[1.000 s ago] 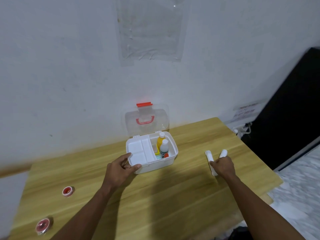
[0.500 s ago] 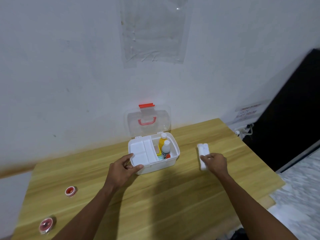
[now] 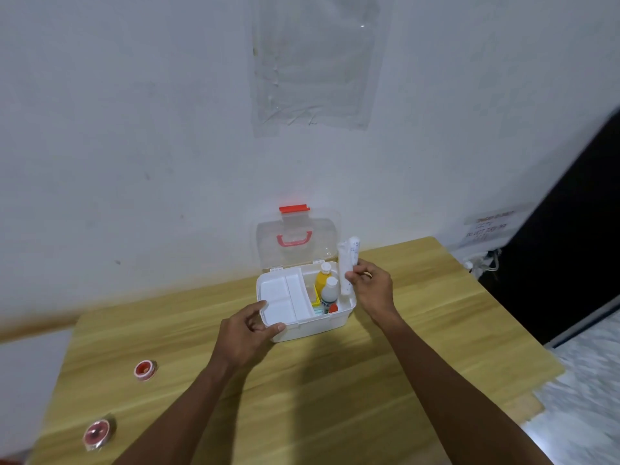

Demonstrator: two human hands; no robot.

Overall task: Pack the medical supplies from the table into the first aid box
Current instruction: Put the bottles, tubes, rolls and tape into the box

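Note:
The white first aid box (image 3: 312, 327) stands open at the back of the wooden table (image 3: 335, 397), its clear lid (image 3: 298, 239) with a red handle leaning upright. A white divider tray (image 3: 281, 297) fills its left half. A yellow bottle (image 3: 322, 278) and a white bottle (image 3: 329, 292) stand in its right half. My left hand (image 3: 245, 333) grips the box's front left corner. My right hand (image 3: 370, 288) holds two white bandage rolls (image 3: 347, 266) upright over the box's right end. Two red tape rolls (image 3: 145, 370) (image 3: 97, 434) lie far left on the table.
The white wall rises directly behind the box. A black panel (image 3: 570, 229) stands at the right, with a socket and cables (image 3: 483, 260) beside the table's back right corner. The table's right edge drops to a pale floor (image 3: 587, 380).
My right hand picked the white bandage rolls off the table at the right and carried them left and up to the box's right end. My left hand stayed on the box.

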